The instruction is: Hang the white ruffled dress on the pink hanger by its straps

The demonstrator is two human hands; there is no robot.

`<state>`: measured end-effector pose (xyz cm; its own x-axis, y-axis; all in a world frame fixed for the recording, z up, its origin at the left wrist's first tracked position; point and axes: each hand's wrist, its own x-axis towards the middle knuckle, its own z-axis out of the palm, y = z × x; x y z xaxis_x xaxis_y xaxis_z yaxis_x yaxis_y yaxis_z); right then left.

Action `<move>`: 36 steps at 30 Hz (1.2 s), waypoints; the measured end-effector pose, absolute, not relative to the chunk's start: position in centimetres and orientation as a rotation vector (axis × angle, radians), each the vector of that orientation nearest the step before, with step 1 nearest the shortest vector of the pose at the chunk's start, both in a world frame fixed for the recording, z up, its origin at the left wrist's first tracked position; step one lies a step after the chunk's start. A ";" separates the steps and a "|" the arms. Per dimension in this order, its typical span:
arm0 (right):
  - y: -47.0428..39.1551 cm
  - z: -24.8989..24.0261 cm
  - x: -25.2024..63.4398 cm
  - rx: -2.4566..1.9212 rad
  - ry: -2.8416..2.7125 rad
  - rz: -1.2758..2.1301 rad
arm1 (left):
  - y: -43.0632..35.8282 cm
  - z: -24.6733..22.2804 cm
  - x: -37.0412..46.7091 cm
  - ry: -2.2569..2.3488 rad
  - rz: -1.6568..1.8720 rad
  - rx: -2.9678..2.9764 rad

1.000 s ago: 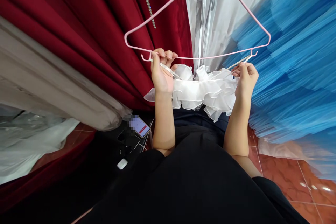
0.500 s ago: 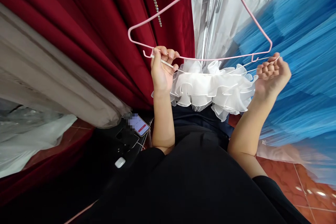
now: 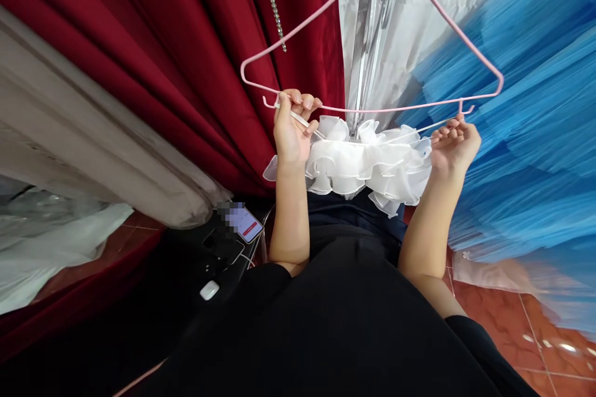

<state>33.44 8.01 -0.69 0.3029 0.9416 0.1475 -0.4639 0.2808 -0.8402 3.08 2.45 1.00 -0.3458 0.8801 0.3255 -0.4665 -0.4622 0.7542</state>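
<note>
A pink clothes hanger (image 3: 391,108) is held up in front of me, with a small hook under each end of its bottom bar. My left hand (image 3: 294,133) is closed by the left hook, pinching the hanger bar together with a thin white strap (image 3: 305,121). From the straps hangs a white ruffled garment (image 3: 347,164), just below the bar. At the right hook, my right hand (image 3: 452,142) pinches the other thin strap (image 3: 431,127), which is pulled taut from the ruffles. Its fingertips touch or nearly touch the hook.
Red curtains (image 3: 209,68) and a beige drape (image 3: 93,124) hang at left. Blue tulle (image 3: 526,155) fills the right, beside white fabric (image 3: 423,31) and metal poles (image 3: 367,49). A lit phone (image 3: 249,226) and a white earbud case (image 3: 209,289) lie on a dark surface at lower left.
My right hand has moved left, bringing its strap to the right hook. The hanger has shifted right and slightly down, and my left hand has moved a little with it.
</note>
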 end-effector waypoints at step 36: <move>4.2 1.9 23.9 -0.598 -1.088 1.233 | 2.3 -3.0 1.2 1.075 2.211 0.787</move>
<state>23.86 4.22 1.87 -0.0410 0.9437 0.3282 -0.4430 0.2773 -0.8525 1.19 2.33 -2.99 -0.6755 0.6896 0.2610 -0.2204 -0.5267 0.8210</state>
